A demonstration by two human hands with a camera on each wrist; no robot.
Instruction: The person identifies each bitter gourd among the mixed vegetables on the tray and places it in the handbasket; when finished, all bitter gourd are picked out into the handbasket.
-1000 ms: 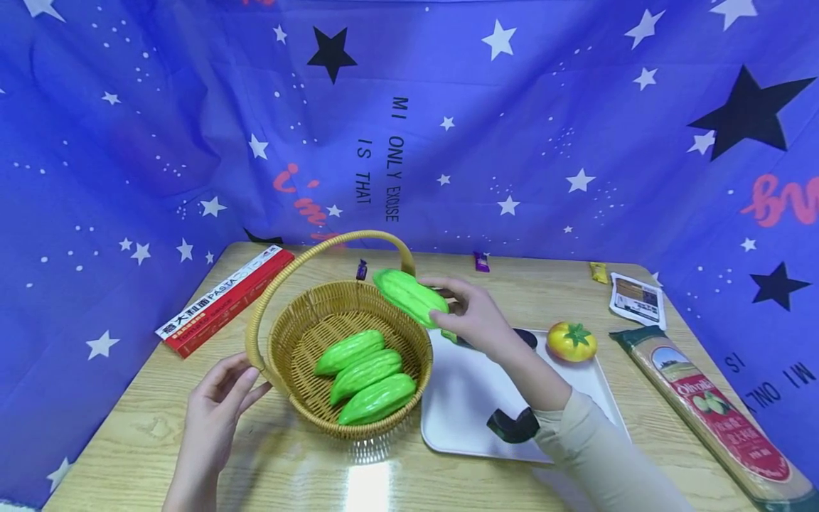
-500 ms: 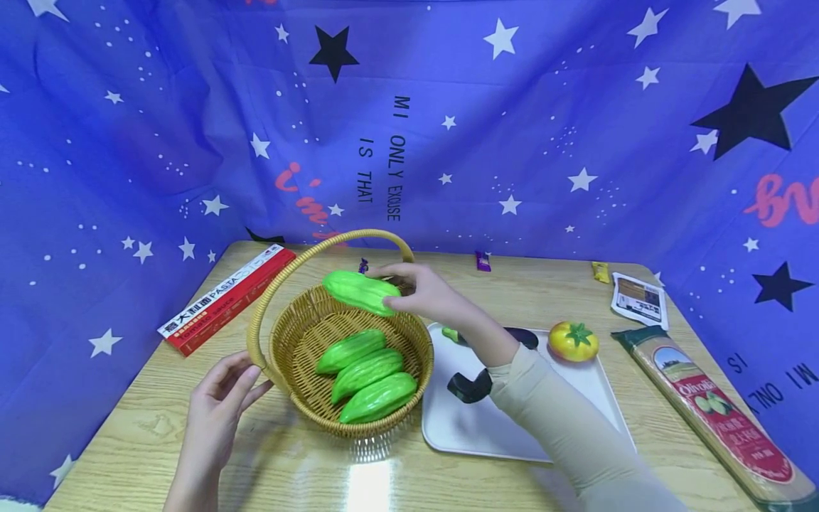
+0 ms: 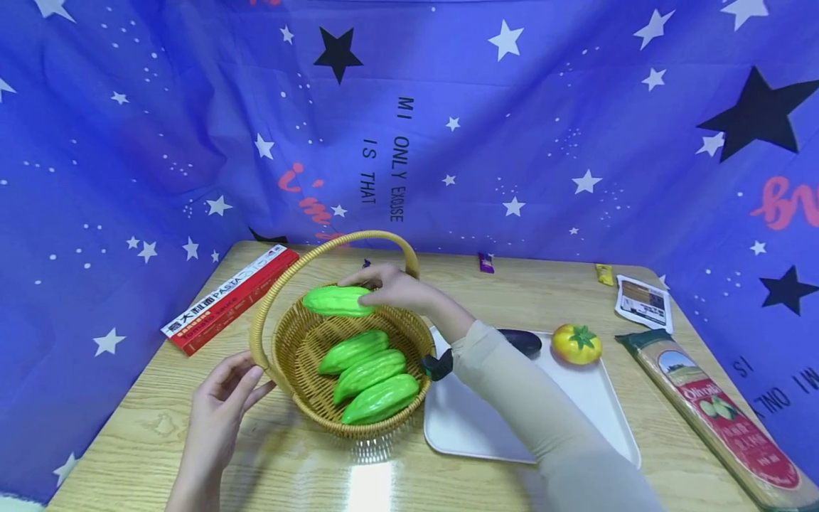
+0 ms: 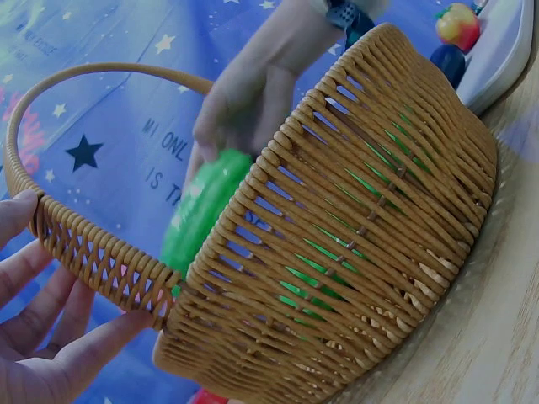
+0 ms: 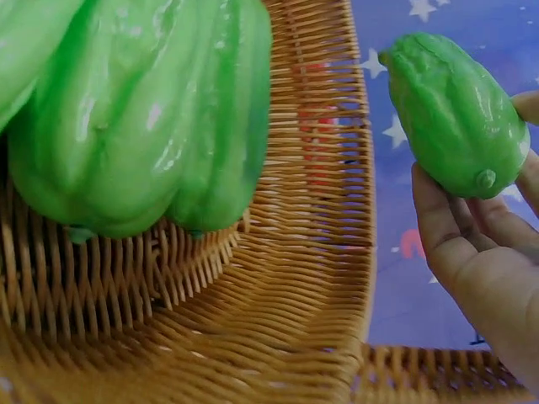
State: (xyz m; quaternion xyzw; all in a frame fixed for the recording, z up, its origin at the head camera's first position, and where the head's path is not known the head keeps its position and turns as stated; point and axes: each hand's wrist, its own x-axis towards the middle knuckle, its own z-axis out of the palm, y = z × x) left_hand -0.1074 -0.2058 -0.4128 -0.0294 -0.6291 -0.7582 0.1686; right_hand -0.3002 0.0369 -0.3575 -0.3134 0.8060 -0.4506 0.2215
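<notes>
A green ridged gourd (image 3: pixel 337 301) is gripped in my right hand (image 3: pixel 398 290) over the back of a round wicker basket (image 3: pixel 310 411). Thumb and fingers clasp one end of it in the right wrist view, where the held gourd (image 5: pixel 459 114) appears beside the rim. Three similar gourds (image 3: pixel 370 375) lie side by side in the basket. My left hand (image 3: pixel 220 398) pinches the left base of the tall arched handle (image 3: pixel 271 291). In the left wrist view its fingers touch the handle's woven foot (image 4: pixel 105 273), and the basket wall partly hides the held gourd.
Right of the basket, a white tray (image 3: pixel 473 434) bears a dark eggplant (image 3: pixel 521 342) and a yellow-red tomato (image 3: pixel 576 344). Farther right lie a spaghetti bag (image 3: pixel 716 412) and a white packet (image 3: pixel 643 304). A red pasta box (image 3: pixel 230 299) lies left. Small wrapped candies (image 3: pixel 486 262) sit behind.
My right hand has carried the gourd leftward from the basket's right rim to above its back part, and slightly lower. The left hand stays at the handle.
</notes>
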